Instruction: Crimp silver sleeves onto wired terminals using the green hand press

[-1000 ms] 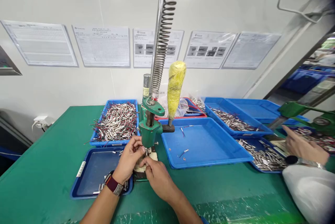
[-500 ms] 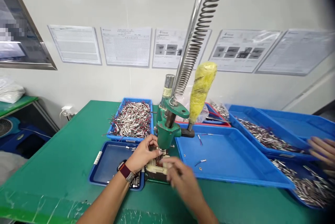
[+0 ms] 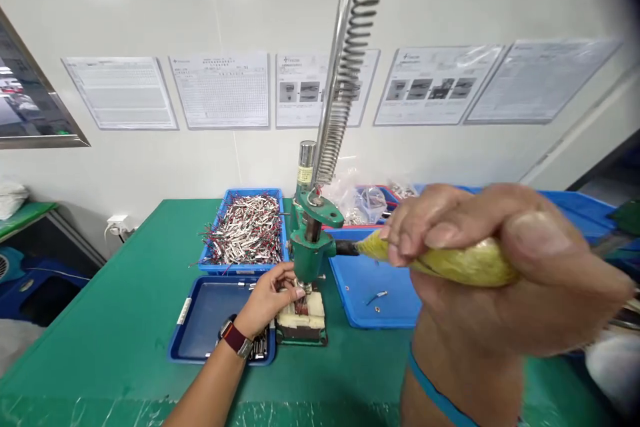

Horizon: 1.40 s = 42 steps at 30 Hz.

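A green hand press [image 3: 307, 250] stands on the table, a coil spring [image 3: 345, 80] along the metal rod above it. My right hand [image 3: 480, 267] is wrapped round the press's yellow lever handle [image 3: 373, 245], which is pulled down towards me and lies nearly level. Under the press head, my left hand [image 3: 270, 297] keeps its fingers closed at the tip of the ram [image 3: 303, 286], above the padded base [image 3: 300, 320]. Whatever small piece the left fingers pinch is hidden. A watch [image 3: 235, 337] sits on the left wrist.
Behind the left hand, a blue tray [image 3: 247, 230] is heaped with small wired metal parts. A dark blue tray [image 3: 200, 320] with a few metal parts lies left of the press. To its right is a blue tray [image 3: 360, 310] with a few loose pieces. Paper sheets [image 3: 220, 90] hang on the wall.
My right hand has left the press base and taken hold of the yellow handle, which has swung from upright down towards me. The left hand stays at the ram. The view has shifted a little.
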Motion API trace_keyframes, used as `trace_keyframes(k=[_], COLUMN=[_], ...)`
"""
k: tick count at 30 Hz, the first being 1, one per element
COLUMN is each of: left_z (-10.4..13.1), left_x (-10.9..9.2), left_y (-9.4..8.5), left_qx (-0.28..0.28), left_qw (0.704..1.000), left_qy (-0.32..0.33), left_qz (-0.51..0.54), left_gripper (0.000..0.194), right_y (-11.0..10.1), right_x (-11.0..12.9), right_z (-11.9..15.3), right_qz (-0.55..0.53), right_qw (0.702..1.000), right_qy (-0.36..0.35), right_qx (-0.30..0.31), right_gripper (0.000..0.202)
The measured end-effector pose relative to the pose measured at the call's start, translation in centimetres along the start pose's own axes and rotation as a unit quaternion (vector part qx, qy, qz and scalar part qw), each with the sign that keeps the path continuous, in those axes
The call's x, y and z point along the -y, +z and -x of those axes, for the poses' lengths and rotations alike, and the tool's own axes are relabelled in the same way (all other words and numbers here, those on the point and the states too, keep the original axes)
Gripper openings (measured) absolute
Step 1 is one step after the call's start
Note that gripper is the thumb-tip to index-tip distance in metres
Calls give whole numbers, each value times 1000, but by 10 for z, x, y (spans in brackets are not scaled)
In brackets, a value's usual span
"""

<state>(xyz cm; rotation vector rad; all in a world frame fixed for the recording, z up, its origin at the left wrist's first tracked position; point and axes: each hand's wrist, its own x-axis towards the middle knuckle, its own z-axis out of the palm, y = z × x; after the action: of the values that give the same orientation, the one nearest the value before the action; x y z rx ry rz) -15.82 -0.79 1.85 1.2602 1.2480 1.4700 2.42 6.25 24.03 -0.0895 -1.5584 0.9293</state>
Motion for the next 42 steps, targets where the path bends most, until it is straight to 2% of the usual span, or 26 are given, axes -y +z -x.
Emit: trace_keyframes(k=[2,4,6,8,9,10,11,13,14,16,19,21,22,23,24,25,26,27,29,31,32,34,37,40,42], left_z=[0,1,2,2,2,2,2,3,3,-1,-14,-25,-29,-30,-27,-22,-15,-6,12,26,30,34,33,32,33], left_x=[0,0,1,1,1,1,1,3,4,5,0,-10,-16,-22,-26,-29,-30,-28,-19,-6,0,8,14,15,15], left_y=[0,1,3,4,5,6,8,12,14,18,12,-3,-15,-28,-42,-55,-67,-77,-90,-97,-100,-103,-105,-105,-104], left_qx=[8,11,6,0,-5,-11,-17,-26,-29,-32,-56,-153,-227,-294,-336,-352,-341,-307,-199,-109,-90,-92,-95,-78,-76], left_qw=[1000,1000,999,998,998,998,998,999,999,997,990,986,973,947,919,900,896,905,929,924,912,879,841,826,823], left_qy=[5,1,-15,-34,-37,-34,-27,-8,-5,-25,-63,-7,49,104,135,141,121,83,-12,-79,-91,-78,-51,-53,-40], left_qz=[-5,6,29,48,52,51,47,38,39,64,109,62,0,-82,-155,-216,-259,-284,-313,-358,-390,-462,-530,-556,-562], left_gripper=[35,34,36,37,36,34,31,25,24,26,32,35,37,42,43,41,38,34,30,29,30,31,33,34,33], right_y=[2,-3,-21,-54,-75,-97,-118,-152,-163,-174,-172,-167,-164,-162,-159,-158,-156,-155,-154,-155,-156,-156,-146,-118,-90], right_x=[11,2,-30,-75,-99,-120,-139,-162,-168,-172,-171,-173,-175,-178,-181,-184,-187,-189,-190,-188,-186,-183,-175,-161,-148], right_z=[21,30,33,44,52,63,74,97,107,120,131,135,137,139,140,140,140,140,137,134,133,131,132,142,154], right_qz=[-28,-46,0,136,230,335,417,478,483,478,475,478,480,480,478,474,467,457,431,394,377,362,367,268,175], right_qw=[999,998,1000,987,960,911,849,776,758,742,719,708,705,706,708,712,716,721,738,779,803,837,858,903,921], right_qy=[-26,-23,3,75,129,199,268,343,363,382,402,408,409,409,408,409,413,418,426,415,402,378,356,335,345], right_qx=[-16,-31,-10,47,90,136,183,229,245,274,311,323,324,324,321,319,315,309,295,255,227,161,54,-40,-49], right_gripper=[36,35,45,51,47,40,33,23,19,17,23,21,17,13,9,6,6,9,17,21,23,28,35,41,43])
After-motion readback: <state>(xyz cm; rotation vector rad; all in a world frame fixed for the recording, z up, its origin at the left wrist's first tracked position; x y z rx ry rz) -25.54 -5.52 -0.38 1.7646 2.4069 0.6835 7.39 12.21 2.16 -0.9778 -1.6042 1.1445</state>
